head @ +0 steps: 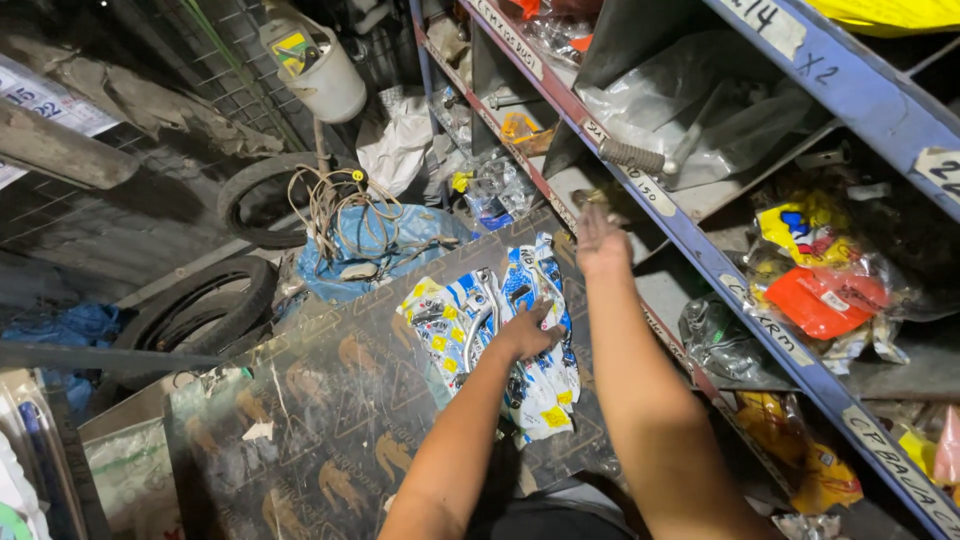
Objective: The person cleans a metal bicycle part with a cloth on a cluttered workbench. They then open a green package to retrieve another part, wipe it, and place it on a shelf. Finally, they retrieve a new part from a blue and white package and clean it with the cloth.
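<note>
Left hand [527, 333] presses open-fingered on plastic packets [490, 325] at frame centre, while the right hand [600, 240] closes on a small part [592, 197] at the shelf [700, 245] edge.

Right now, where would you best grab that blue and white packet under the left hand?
Probably by its near bottom edge, coming from above: the blue and white packet lies flat on the brown board, the left hand presses its middle, and other packets overlap its left side.
</note>
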